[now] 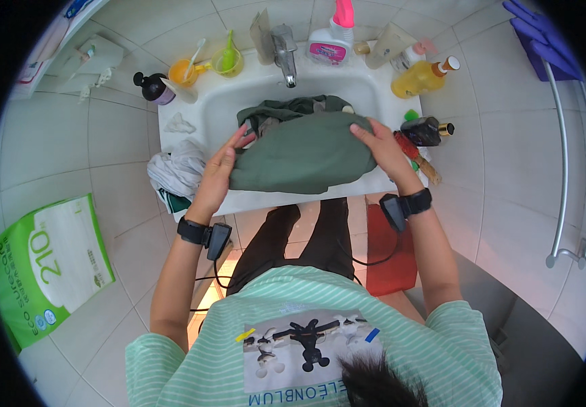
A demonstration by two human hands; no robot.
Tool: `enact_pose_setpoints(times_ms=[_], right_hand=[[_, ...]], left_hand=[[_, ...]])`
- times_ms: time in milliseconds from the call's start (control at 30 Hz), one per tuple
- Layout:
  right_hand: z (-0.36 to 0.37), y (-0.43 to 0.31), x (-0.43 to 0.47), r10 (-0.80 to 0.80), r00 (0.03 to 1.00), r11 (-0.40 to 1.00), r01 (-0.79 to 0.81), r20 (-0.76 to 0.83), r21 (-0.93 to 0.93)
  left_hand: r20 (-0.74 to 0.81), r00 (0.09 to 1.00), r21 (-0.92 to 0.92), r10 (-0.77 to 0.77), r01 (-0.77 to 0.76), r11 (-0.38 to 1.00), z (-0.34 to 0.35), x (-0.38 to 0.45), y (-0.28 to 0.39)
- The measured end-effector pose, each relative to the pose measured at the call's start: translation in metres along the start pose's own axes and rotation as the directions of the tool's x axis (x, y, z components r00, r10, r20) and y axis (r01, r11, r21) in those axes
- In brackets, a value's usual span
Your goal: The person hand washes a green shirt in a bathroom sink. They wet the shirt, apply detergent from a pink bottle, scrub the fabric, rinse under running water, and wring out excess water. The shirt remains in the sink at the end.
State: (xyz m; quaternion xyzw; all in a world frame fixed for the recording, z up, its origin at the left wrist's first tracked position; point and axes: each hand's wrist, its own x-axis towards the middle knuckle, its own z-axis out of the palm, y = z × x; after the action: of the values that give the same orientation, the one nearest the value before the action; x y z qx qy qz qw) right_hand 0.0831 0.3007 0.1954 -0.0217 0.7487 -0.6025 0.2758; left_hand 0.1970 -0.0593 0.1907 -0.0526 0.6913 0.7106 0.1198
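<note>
A dark green cloth garment point(303, 152) is spread between my two hands over the near rim of a white sink point(211, 109). Its far part lies bunched in the basin, with greyish patches showing. My left hand point(224, 165) is at the garment's left edge, some fingers behind it and the thumb in front. At the upper right edge, my right hand point(382, 145) grips the cloth, thumb on top and the other fingers mostly hidden. Beyond the garment stands a metal faucet point(286, 53); no running water is visible.
A crumpled white cloth point(178, 168) lies on the sink's left corner. Cups point(226, 63), a dark bottle point(154, 88), a pink-topped spray bottle point(331, 43) and a yellow pump bottle point(417, 80) line the rim. A brush point(425, 168) lies right. Purple gloves point(547, 35) hang at upper right.
</note>
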Motion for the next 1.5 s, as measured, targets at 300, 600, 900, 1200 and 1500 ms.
enact_pose_setpoints(times_ms=[300,600,900,1200,1500], right_hand=[[0.014,0.125,-0.023,0.074,0.996,0.698,-0.089,-0.053,-0.711],[-0.003,0.122,-0.007,0.156,0.988,0.934,-0.150,-0.006,-0.324],[0.007,0.109,-0.020,-0.041,0.984,0.831,-0.062,-0.171,-0.553],[0.049,0.093,-0.020,-0.434,0.893,0.514,0.353,0.118,-0.782],[0.085,0.120,-0.028,-0.301,0.913,0.475,0.395,0.276,-0.786]], left_hand=[[-0.021,0.905,0.554,-0.425,0.364,0.749,-0.012,-0.035,-0.113],[-0.141,0.905,0.556,-0.401,0.408,0.724,-0.002,0.022,-0.142],[-0.030,0.816,0.611,-0.577,0.472,0.635,0.003,0.051,-0.129],[0.131,0.797,-0.086,-0.589,0.601,0.795,0.013,0.076,-0.137],[0.198,0.916,-0.548,-0.349,0.399,0.735,-0.026,0.080,-0.140]])
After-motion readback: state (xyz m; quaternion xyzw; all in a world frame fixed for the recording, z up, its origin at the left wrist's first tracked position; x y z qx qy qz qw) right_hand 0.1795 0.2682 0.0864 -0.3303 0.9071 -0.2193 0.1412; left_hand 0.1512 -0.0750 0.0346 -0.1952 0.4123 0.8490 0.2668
